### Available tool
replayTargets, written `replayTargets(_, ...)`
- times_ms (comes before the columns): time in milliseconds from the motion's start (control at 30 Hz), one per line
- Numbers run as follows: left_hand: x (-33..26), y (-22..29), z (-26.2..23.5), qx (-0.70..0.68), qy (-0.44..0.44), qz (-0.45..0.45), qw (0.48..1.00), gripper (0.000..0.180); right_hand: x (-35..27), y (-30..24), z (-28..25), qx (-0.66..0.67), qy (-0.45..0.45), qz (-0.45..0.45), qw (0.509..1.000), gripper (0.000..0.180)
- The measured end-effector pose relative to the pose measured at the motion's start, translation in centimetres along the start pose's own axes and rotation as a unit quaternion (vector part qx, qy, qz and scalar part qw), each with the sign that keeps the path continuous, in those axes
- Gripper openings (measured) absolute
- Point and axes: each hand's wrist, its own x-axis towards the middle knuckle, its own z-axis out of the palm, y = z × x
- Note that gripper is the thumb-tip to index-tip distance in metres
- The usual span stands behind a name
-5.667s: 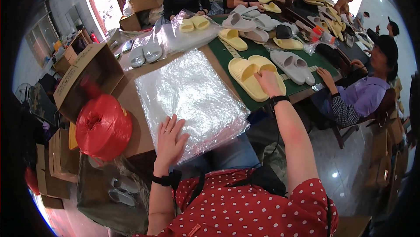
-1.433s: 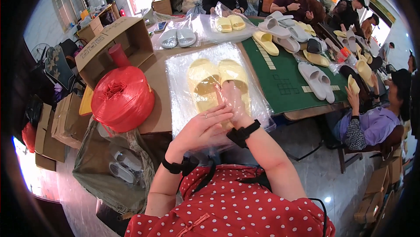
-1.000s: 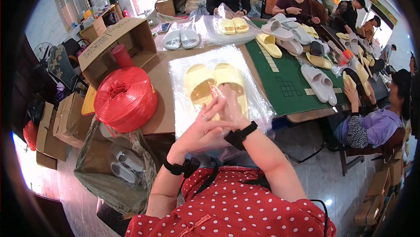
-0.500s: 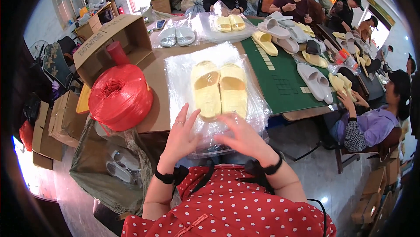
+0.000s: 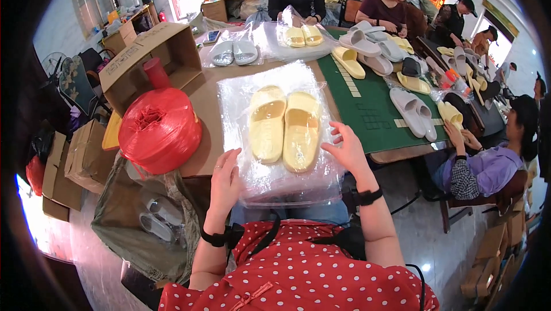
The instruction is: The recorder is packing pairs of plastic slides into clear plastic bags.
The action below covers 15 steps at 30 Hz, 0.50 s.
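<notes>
A pair of pale yellow slide slippers (image 5: 302, 140) lies side by side in front of me, toes away. They rest on a stack of clear plastic bags (image 5: 232, 101); shine on them looks like film, but I cannot tell whether they are inside a bag. My left hand (image 5: 226, 180) is by the stack's near left edge, fingers stretched out, holding nothing. Beside the stack's right edge, my right hand (image 5: 348, 149) is spread with nothing in it. Both hands are apart from the slippers.
Left of the bags sits a big roll of red plastic twine (image 5: 163, 136) before an open cardboard box (image 5: 129, 61). Bagged grey slippers (image 5: 234, 52) lie farther back. Loose slippers (image 5: 410, 104) cover a green mat (image 5: 367, 113) at right, where other people sit working. A sack (image 5: 123, 236) stands lower left.
My hands have moved apart, the right one swinging right, away from the slippers' heels. The right slipper now sits nearer to me than the left one.
</notes>
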Motion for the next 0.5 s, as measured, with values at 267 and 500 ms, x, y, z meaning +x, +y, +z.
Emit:
replayTargets(267, -0.5, 0.2, -0.3, -0.057, -0.037, -0.087, 0.994, 0.061, 3.9, -0.2, 3.2, -0.043, 0.017, 0.074, 0.996, 0.063)
replayTargets(500, -0.3, -0.1, -0.1, -0.043, -0.026, -0.053, 0.997, 0.058, 5.6, -0.3, 4.6, -0.124, 0.077, 0.068, 0.987, 0.050)
